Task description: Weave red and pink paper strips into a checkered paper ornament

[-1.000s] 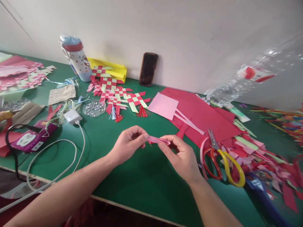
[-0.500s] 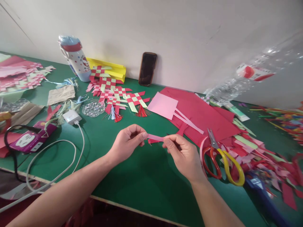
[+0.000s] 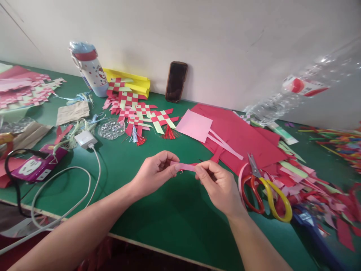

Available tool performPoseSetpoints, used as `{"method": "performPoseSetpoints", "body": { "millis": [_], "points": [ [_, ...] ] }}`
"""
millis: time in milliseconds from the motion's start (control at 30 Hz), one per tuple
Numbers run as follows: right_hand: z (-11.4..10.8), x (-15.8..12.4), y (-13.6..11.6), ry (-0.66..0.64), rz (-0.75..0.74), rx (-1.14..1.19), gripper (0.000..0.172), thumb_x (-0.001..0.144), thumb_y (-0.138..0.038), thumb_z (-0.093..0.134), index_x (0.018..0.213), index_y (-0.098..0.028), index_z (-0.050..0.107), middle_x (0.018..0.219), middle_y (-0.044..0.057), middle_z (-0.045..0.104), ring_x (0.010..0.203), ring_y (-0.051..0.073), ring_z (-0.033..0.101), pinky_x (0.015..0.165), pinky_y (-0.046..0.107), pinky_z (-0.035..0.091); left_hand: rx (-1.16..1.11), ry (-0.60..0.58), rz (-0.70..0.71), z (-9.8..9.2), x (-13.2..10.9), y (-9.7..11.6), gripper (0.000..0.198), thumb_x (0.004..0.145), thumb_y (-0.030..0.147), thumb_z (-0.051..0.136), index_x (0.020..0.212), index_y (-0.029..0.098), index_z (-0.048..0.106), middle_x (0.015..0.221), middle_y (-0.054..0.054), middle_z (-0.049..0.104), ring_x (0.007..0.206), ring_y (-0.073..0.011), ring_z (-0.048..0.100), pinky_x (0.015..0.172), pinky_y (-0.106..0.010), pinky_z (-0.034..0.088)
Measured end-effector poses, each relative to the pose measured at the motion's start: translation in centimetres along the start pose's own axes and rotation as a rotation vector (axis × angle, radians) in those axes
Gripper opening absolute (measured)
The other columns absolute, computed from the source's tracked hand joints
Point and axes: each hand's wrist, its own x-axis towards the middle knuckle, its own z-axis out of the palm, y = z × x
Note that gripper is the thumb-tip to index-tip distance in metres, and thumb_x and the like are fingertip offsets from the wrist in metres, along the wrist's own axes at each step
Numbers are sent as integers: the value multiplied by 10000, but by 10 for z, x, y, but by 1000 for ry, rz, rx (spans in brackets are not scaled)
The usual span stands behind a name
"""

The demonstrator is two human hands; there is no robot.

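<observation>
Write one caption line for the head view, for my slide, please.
Left hand and right hand hold a pink strip above a green table, with scissors lying to the right.

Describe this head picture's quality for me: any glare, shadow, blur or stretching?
Head view: bright glints on the clear bottle, which looks stretched toward the right edge; head view, far right: colourful sticks blurred; head view, centre: soft shadow on the green table below the left hand and right hand, pink strip reading clearer between them.
</observation>
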Motion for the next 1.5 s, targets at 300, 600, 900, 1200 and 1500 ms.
{"method": "performPoseSetpoints", "body": {
  "millis": [300,600,900,1200,1500],
  "points": [
    [4,-1,-1,-82,-29,10,330,926,-462,548,726,-208,615,608,-20,551,515,104,443,487,232,366,105,-50,-107,0,-1,-2,226,887,395,628,867,171,647,724,12,651,588,-90,611,556,-189,440],
    [2,0,1,-68,5,39,285,915,-452,564,801,-199,630,632,-15,545,536,110,462,493,227,381,-23,6,-126,-2,1,2,192,864,340,640,827,152,623,732,12,661,549,-64,601,537,-166,447],
    [3,1,1,-73,-20,42,265,928,-422,551,792,-202,610,643,-25,536,551,102,456,514,222,384,-14,2,-133,-1,0,1,200,860,348,654,829,152,628,715,15,653,540,-65,600,528,-166,449],
    [4,2,2,0,-50,-10,288,939,-427,529,752,-209,552,584,-52,483,493,89,419,470,216,349,-38,-41,-122,-1,1,-1,188,881,339,610,872,154,643,738,7,667,563,-69,627,566,-171,491],
    [-15,13,26,255,-20,-261,292,925,-478,525,857,-218,639,707,4,657,603,143,574,606,258,457,318,49,-43,-8,5,-2,219,919,356,492,855,182,609,731,6,682,570,-96,643,561,-199,502]
  ]
}}
